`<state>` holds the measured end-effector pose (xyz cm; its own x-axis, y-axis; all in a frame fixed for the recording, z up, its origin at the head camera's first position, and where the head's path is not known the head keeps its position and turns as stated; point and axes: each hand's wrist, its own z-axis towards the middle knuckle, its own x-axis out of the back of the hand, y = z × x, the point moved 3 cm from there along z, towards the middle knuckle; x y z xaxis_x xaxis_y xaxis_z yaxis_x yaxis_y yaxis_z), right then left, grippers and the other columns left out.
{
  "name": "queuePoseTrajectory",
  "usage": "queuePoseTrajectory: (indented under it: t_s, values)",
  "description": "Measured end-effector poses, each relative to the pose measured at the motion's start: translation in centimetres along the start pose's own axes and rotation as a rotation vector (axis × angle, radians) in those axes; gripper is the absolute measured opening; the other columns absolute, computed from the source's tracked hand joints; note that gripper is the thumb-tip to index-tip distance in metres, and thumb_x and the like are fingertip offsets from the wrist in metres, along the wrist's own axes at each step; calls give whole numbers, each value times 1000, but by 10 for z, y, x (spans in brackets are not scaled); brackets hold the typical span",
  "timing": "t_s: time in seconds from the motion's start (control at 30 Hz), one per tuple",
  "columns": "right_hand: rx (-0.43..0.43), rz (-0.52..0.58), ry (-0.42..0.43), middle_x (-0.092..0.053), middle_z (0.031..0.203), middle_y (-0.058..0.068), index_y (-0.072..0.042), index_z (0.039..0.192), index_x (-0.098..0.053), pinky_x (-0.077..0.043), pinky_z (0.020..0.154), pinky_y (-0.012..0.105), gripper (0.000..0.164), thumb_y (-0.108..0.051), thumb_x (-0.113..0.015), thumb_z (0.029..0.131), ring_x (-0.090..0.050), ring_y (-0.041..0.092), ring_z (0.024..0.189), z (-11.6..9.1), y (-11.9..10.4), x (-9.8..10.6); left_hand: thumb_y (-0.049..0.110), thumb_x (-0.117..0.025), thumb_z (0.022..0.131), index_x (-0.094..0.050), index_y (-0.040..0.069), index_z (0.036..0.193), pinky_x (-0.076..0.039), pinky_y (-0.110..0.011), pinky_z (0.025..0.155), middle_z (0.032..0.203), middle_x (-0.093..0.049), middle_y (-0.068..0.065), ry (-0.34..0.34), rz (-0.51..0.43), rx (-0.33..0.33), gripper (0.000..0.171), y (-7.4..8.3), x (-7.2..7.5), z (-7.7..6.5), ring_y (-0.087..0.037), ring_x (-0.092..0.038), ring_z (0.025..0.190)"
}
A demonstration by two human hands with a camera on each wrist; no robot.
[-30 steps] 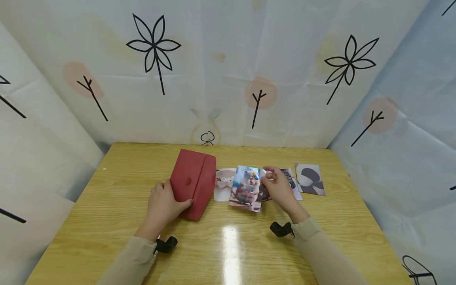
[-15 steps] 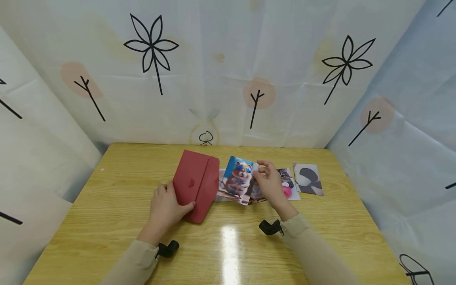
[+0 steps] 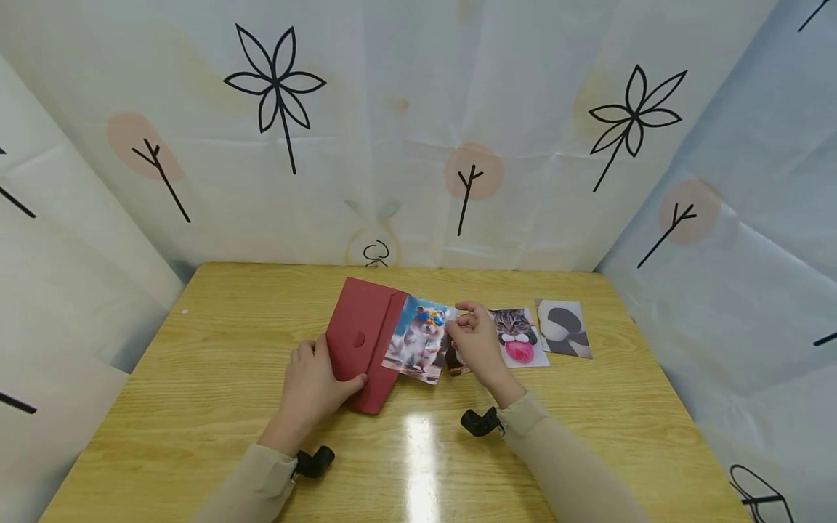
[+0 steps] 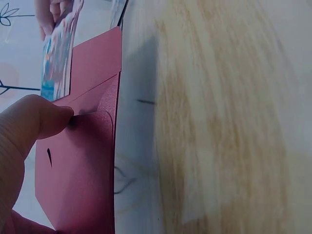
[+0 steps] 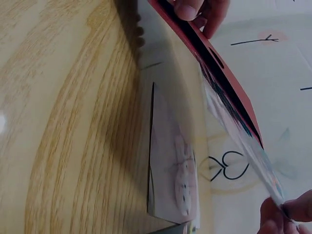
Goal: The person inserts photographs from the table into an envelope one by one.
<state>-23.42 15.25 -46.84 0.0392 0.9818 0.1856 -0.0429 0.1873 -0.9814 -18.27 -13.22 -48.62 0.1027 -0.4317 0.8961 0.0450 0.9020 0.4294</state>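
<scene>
My left hand [image 3: 317, 385] grips a red paper envelope [image 3: 358, 319] by its near side, thumb at the edge of its opening. The envelope is tilted up off the table, its mouth facing right. My right hand [image 3: 480, 349] pinches the right edge of a photo card [image 3: 418, 341] showing a hamster in sunglasses. The card's left edge meets the envelope's mouth and overlaps its flap. In the right wrist view, the envelope [image 5: 236, 92] gapes slightly along the photo card [image 5: 243, 141]. How far the card reaches inside cannot be told.
On the wooden table [image 3: 216, 414], a cat photo with a pink ball [image 3: 519, 338] and a grey-and-white photo [image 3: 565, 327] lie to the right. A dark photo [image 3: 455, 363] is partly hidden by my right hand. Another photo [image 5: 173, 165] shows in the right wrist view. Printed cloth [image 3: 379, 131] hangs behind.
My right hand has moved left with the hamster photo, bringing it up to the envelope's mouth and uncovering the cat photo. The envelope has shifted slightly right with my left hand.
</scene>
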Motion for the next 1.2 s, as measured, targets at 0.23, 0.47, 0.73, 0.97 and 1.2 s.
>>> queuePoseTrajectory:
  t_s: [0.23, 0.47, 0.73, 0.97, 1.2]
  values:
    - [-30, -101, 36, -66, 97, 11, -10, 126, -52, -53, 53, 44, 38, -17, -65, 91, -62, 24, 87, -1, -5, -12, 58, -77, 70, -35, -12, 138, -40, -54, 89, 123, -43, -30, -10, 0, 0, 107, 4, 0, -2, -42, -41, 109]
    - [-49, -75, 7, -63, 101, 11, -16, 125, -51, -53, 60, 54, 35, -19, -65, 93, -67, 26, 80, -1, -7, -23, 58, -78, 69, -35, -12, 138, -39, -54, 89, 120, -43, -29, 1, 4, -6, 107, 8, 1, -4, -42, -41, 109]
    - [-16, 36, -61, -62, 100, 24, -2, 129, -48, -54, 71, 53, 39, -8, -63, 94, -67, 38, 72, 6, -11, -40, 59, -78, 68, -36, -12, 138, -39, -54, 89, 118, -44, -28, 36, 2, -36, 108, 9, -1, -5, -41, -41, 110]
    - [-40, 26, -85, -64, 98, 23, 0, 128, -48, -56, 68, 44, 37, -5, -61, 93, -68, 35, 73, 8, -12, -55, 59, -79, 67, -33, -11, 140, -39, -54, 90, 121, -43, -27, 17, 13, -21, 111, 8, -2, -7, -40, -41, 110]
    - [-48, 19, -68, -64, 91, 17, -1, 119, -50, -57, 65, 36, 29, -7, -62, 92, -69, 30, 70, 11, -11, -70, 59, -78, 67, -37, -11, 138, -40, -52, 87, 115, -45, -26, 53, 17, -46, 109, 12, 0, -11, -40, -43, 105]
